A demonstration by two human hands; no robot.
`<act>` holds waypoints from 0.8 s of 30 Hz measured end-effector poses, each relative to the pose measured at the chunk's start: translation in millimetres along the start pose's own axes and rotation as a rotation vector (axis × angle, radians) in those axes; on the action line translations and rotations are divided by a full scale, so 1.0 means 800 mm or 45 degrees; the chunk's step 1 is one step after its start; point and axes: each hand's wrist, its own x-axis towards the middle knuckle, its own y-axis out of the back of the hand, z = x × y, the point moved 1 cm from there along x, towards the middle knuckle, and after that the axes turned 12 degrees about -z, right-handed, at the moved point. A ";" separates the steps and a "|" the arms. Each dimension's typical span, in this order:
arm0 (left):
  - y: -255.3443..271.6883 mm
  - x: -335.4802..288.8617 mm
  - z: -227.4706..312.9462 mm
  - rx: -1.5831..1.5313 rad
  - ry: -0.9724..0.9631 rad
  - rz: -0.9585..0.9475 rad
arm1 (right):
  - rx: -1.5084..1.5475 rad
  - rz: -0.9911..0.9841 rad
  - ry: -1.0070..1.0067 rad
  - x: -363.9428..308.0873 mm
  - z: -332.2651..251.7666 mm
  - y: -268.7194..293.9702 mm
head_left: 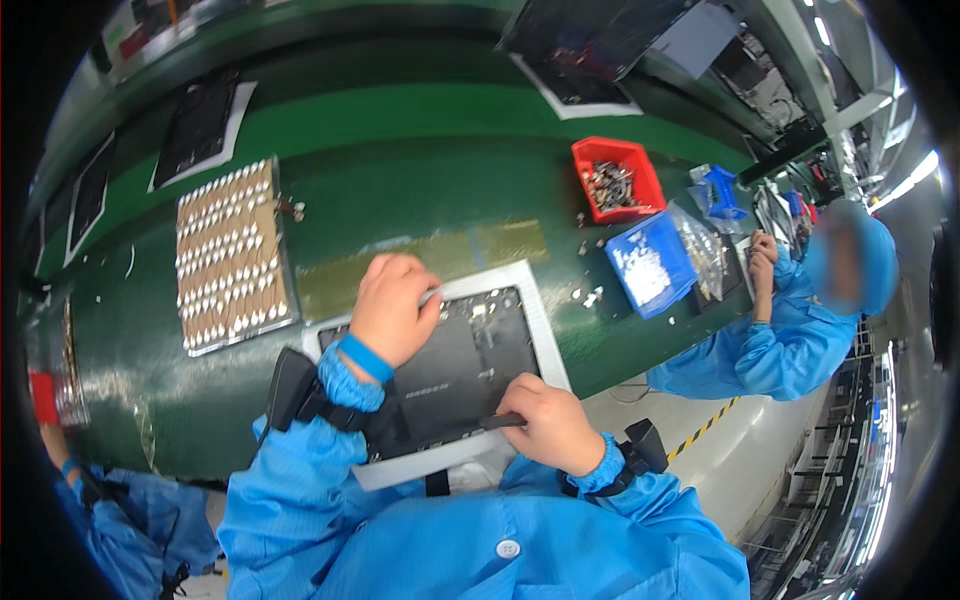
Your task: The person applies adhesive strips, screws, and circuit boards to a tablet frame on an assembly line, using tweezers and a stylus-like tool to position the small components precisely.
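An opened flat device (pixel 455 375), like a tablet with a large dark battery inside, lies in front of me on a white backing sheet (pixel 548 330). My left hand (pixel 395 305) rests at its far edge with the fingers curled together. A small greyish bit shows at the fingertips, too small to name. At the device's near right part my right hand (pixel 552 425) grips a slim dark tool (pixel 502 421), whose tip points left over the inside of the device. The fingers hide most of the tool's handle.
A tray of rows of small white-tipped pieces (pixel 235 255) lies left. To the right are a red bin (pixel 618 180) of small metal parts and a blue bin (pixel 650 265) of white pieces. Co-workers sit right (pixel 790 330) and left (pixel 140 535). Similar devices (pixel 195 125) lie along the far side.
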 end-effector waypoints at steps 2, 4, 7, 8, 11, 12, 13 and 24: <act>0.000 -0.002 0.002 -0.009 0.050 0.004 | -0.003 0.159 0.094 0.011 0.009 0.047; -0.001 -0.002 0.003 -0.004 0.028 0.012 | -0.140 0.422 0.007 0.034 0.037 0.102; 0.002 0.001 0.008 0.002 0.039 0.000 | -0.374 0.665 -0.147 0.090 0.095 0.194; 0.005 0.000 0.010 0.004 0.071 -0.018 | -0.341 0.641 -0.210 0.114 0.118 0.217; 0.005 0.002 0.011 -0.019 0.071 -0.014 | -0.492 0.539 -0.251 0.172 0.190 0.247; 0.006 0.002 0.010 -0.038 0.081 -0.024 | -0.574 0.449 -0.335 0.187 0.205 0.250; 0.003 0.001 0.007 -0.011 0.064 0.000 | -0.622 0.376 -0.341 0.202 0.223 0.248; 0.006 0.002 0.005 -0.043 0.070 0.016 | -0.248 0.725 -0.141 0.198 0.191 0.254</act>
